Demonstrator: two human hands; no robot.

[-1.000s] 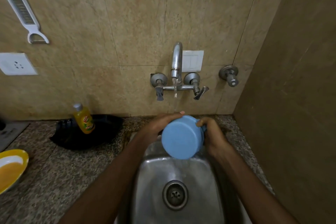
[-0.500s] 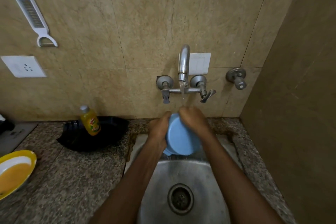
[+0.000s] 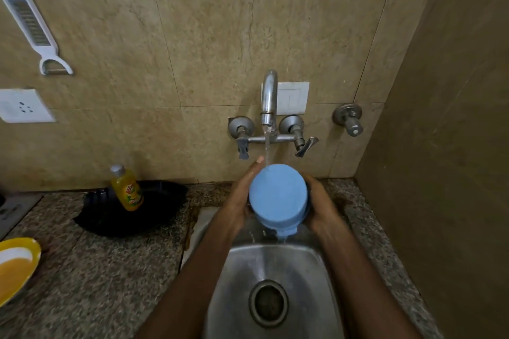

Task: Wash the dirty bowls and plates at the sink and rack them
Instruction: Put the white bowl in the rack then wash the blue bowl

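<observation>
A light blue bowl (image 3: 278, 195) is held over the steel sink (image 3: 239, 278) with its flat underside turned towards me. My left hand (image 3: 243, 195) grips its left side and my right hand (image 3: 321, 208) grips its right side. Water runs from the wall tap (image 3: 268, 96) onto the bowl's top edge and drips off its lower rim into the sink. The bowl's inside is hidden.
A yellow plate (image 3: 15, 267) sits at the far left of the granite counter (image 3: 96, 283). A black tray (image 3: 132, 212) with a yellow dish-soap bottle (image 3: 127, 188) stands against the wall. The sink drain (image 3: 268, 303) lies below. A side wall closes off the right.
The bowl has turned so its flat underside faces me again. My right hand has moved from the top of the bowl to its right side, and the water now strikes the bowl's upper edge.
</observation>
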